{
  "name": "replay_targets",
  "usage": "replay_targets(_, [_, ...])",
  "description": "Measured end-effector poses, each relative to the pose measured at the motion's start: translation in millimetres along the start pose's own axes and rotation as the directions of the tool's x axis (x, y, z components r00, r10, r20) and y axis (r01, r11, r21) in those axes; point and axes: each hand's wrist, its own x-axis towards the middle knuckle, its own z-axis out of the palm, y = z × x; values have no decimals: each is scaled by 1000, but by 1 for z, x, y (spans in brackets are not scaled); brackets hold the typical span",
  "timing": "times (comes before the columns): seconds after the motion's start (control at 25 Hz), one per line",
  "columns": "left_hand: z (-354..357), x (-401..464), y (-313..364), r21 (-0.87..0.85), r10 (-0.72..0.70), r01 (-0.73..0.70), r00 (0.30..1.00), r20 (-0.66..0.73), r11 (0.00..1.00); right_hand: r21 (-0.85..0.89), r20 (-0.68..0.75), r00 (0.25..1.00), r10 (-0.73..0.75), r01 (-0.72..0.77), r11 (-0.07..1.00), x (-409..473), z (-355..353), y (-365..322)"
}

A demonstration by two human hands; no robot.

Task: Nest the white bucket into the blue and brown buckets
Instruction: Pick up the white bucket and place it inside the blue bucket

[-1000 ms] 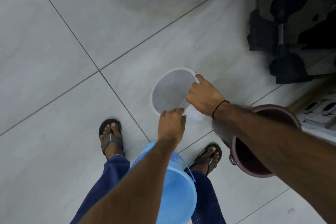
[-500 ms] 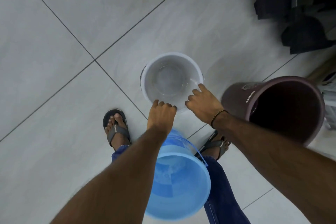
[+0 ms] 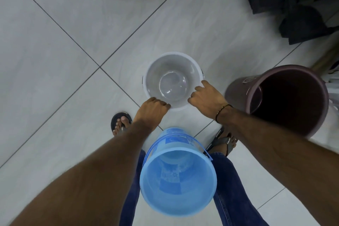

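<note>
A white bucket [image 3: 165,68] stands upright on the floor ahead of my feet, its inside bare. My left hand [image 3: 151,110] grips its near rim, fingers curled over the edge. My right hand [image 3: 207,97] holds the rim on the right side. The blue bucket [image 3: 177,185] stands between my legs, mouth up, its thin handle folded down. The brown bucket [image 3: 286,101] stands to the right, just behind my right forearm.
Grey floor tiles [image 3: 55,60] with dark grout lines spread to the left and far side. Dark bags or cloth [image 3: 293,2] lie at the top right. My sandalled feet [image 3: 121,123] flank the blue bucket. White slatted things sit at the right edge.
The white bucket went from tilted on its side to upright on the floor. Both hands stayed on its rim. The view shifted, bringing the blue and brown buckets fuller into view.
</note>
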Motion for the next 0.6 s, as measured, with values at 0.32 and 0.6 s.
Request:
replay_targets(0.32, [-172, -138, 50, -82, -10, 2, 995, -96, 997, 221, -70, 996, 47, -30, 975, -147, -116, -12])
replay_targets(0.6, [-211, -295, 150, -203, -143, 129, 988, -55, 971, 162, -97, 995, -29, 44, 986, -301, -182, -97])
